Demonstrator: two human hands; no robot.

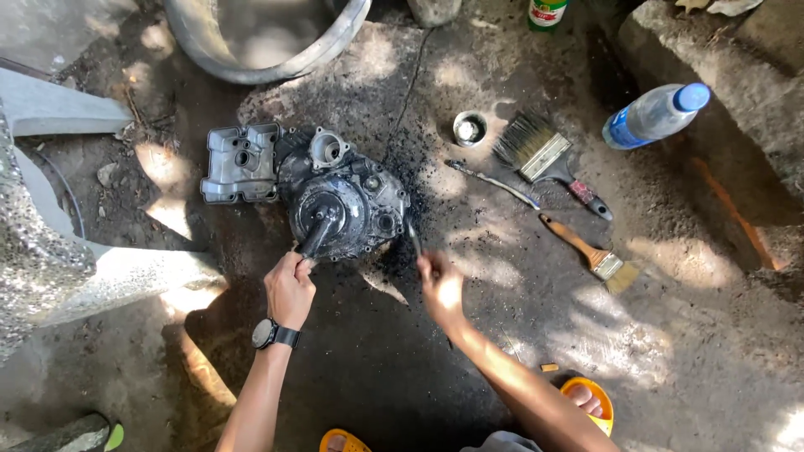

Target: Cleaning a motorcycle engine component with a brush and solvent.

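Left hand clenches the shaft of the engine block lying on the ground; right hand pinches a thin tool. Block judged heavy, rigid, oily; shaft offers the surest hold.

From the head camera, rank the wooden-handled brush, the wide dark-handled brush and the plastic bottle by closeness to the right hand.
1. Wooden-handled brush: lying on the ground just right of the right hand.
2. Wide dark-handled brush: farther up and right, by the small metal cup.
3. Plastic bottle: farthest, upper right beside the stone ledge.
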